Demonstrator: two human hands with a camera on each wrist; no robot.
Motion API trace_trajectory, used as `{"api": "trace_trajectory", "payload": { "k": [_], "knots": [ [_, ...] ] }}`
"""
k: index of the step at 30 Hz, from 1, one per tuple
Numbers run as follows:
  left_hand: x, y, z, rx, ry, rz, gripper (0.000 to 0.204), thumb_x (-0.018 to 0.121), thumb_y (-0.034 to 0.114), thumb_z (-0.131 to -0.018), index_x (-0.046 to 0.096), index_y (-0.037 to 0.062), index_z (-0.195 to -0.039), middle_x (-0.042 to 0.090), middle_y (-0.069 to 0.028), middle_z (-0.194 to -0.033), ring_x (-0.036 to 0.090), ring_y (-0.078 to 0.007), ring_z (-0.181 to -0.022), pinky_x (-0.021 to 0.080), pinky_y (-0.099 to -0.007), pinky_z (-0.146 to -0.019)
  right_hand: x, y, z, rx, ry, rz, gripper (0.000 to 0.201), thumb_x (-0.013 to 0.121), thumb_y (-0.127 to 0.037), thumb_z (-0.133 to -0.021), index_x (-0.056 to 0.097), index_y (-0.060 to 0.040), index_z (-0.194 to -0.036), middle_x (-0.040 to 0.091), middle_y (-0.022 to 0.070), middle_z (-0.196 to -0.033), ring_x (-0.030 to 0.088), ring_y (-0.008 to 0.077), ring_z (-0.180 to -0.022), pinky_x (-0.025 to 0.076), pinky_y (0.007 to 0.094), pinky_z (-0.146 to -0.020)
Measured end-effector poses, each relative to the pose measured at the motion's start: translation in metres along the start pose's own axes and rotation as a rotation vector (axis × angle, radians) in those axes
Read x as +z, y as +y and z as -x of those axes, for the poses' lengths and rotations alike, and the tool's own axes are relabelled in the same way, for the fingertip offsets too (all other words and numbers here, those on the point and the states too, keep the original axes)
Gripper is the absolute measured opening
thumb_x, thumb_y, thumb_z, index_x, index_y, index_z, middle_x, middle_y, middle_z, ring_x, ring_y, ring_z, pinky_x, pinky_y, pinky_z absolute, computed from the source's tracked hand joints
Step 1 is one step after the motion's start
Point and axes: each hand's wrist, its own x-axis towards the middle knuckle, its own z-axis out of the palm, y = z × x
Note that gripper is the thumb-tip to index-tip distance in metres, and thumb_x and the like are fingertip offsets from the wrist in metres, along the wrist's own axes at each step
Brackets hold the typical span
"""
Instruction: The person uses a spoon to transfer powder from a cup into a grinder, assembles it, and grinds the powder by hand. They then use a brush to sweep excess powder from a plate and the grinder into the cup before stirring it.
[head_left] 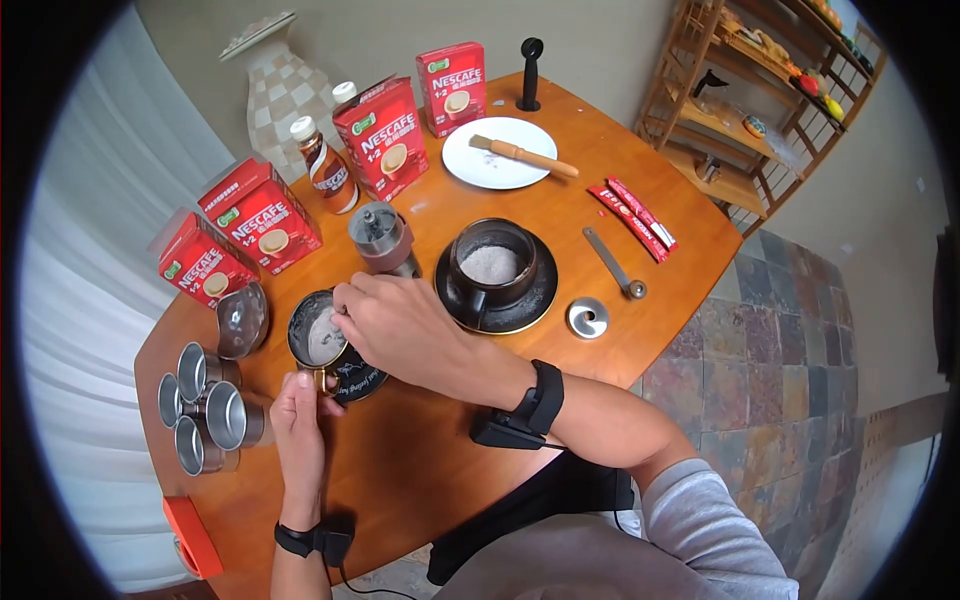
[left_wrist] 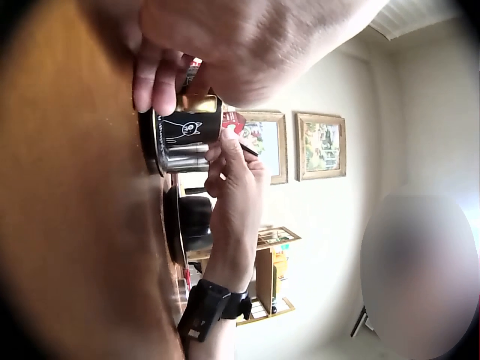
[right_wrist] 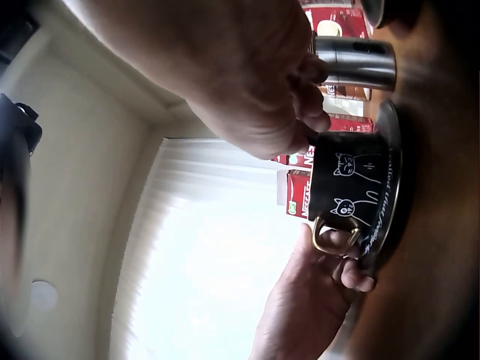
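A black cup (right_wrist: pixel 352 176) with white cat drawings and a gold handle stands on a black saucer (right_wrist: pixel 393 150), with pale greyish froth (head_left: pixel 325 338) inside. My left hand (head_left: pixel 300 425) holds the cup by its gold handle (right_wrist: pixel 335 244), thumb on top. Over the rim, my right hand (head_left: pixel 405 325) pinches a thin dark stick-like handle (left_wrist: pixel 250 150); its lower end is hidden. Just beyond that hand is a silver coffee grinder (head_left: pixel 380 228). To the right, another black cup (head_left: pixel 493 285) with pale contents rests on its own saucer (head_left: pixel 545 290).
Several metal cups (head_left: pixel 235 415) and a clear bowl (head_left: pixel 243 318) sit at the left. Red Nescafe boxes (head_left: pixel 385 140) and a coffee bottle (head_left: pixel 327 170) line the back. A white plate (head_left: pixel 480 170) carries a brush (head_left: pixel 525 155). Red sachets (head_left: pixel 635 220) and a measuring spoon (head_left: pixel 612 260) lie right.
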Motion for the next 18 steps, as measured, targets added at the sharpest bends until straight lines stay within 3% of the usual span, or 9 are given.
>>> {"api": "trace_trajectory", "payload": {
  "k": [3, 6, 12, 14, 18],
  "knots": [
    [0.001, 0.005, 0.002, 0.094, -0.078, -0.170, 0.032, 0.056, 0.026, -0.113, 0.064, 0.0017, -0.092, 0.056, -0.0031, -0.086, 0.056, -0.0117, -0.076, 0.046, -0.0282, -0.077, 0.000, -0.006, 0.001, 0.008, -0.033, 0.016, 0.018, 0.070, -0.016, -0.097, 0.066, 0.0008, -0.094, 0.067, 0.0167, -0.084, 0.067, 0.0400, -0.076, 0.052, 0.0484, -0.064],
    [-0.004, 0.003, 0.006, 0.076, -0.121, -0.106, 0.036, 0.057, 0.025, -0.112, 0.062, 0.0019, -0.085, 0.050, -0.0023, -0.093, 0.054, -0.0107, -0.079, 0.043, -0.0268, -0.075, -0.004, -0.010, 0.001, 0.031, -0.051, 0.014, 0.018, 0.071, -0.017, -0.097, 0.066, -0.0004, -0.094, 0.068, 0.0155, -0.083, 0.068, 0.0390, -0.075, 0.053, 0.0474, -0.063],
    [0.001, 0.025, 0.022, -0.010, -0.157, -0.161, 0.036, 0.056, 0.023, -0.112, 0.061, 0.0035, -0.082, 0.049, -0.0008, -0.093, 0.052, -0.0100, -0.079, 0.039, -0.0256, -0.073, -0.012, -0.013, -0.006, 0.108, -0.046, -0.109, 0.010, 0.072, -0.013, -0.097, 0.067, -0.0039, -0.098, 0.069, 0.0142, -0.085, 0.068, 0.0381, -0.075, 0.053, 0.0447, -0.064],
    [-0.002, 0.023, 0.019, 0.039, -0.182, -0.200, 0.035, 0.057, 0.023, -0.111, 0.062, 0.0024, -0.084, 0.050, -0.0013, -0.095, 0.052, -0.0102, -0.080, 0.041, -0.0251, -0.072, -0.011, -0.017, -0.005, 0.109, -0.066, -0.139, 0.008, 0.071, -0.011, -0.098, 0.067, -0.0037, -0.099, 0.068, 0.0146, -0.086, 0.068, 0.0383, -0.075, 0.053, 0.0450, -0.065],
    [-0.006, 0.020, 0.017, 0.074, -0.207, -0.212, 0.034, 0.059, 0.022, -0.111, 0.066, -0.0008, -0.087, 0.051, -0.0029, -0.097, 0.054, -0.0108, -0.081, 0.045, -0.0255, -0.071, -0.012, -0.019, -0.005, -0.035, -0.220, -0.174, 0.009, 0.072, -0.009, -0.095, 0.071, -0.0045, -0.103, 0.069, 0.0131, -0.091, 0.067, 0.0356, -0.085, 0.054, 0.0445, -0.073]
  ]
}}
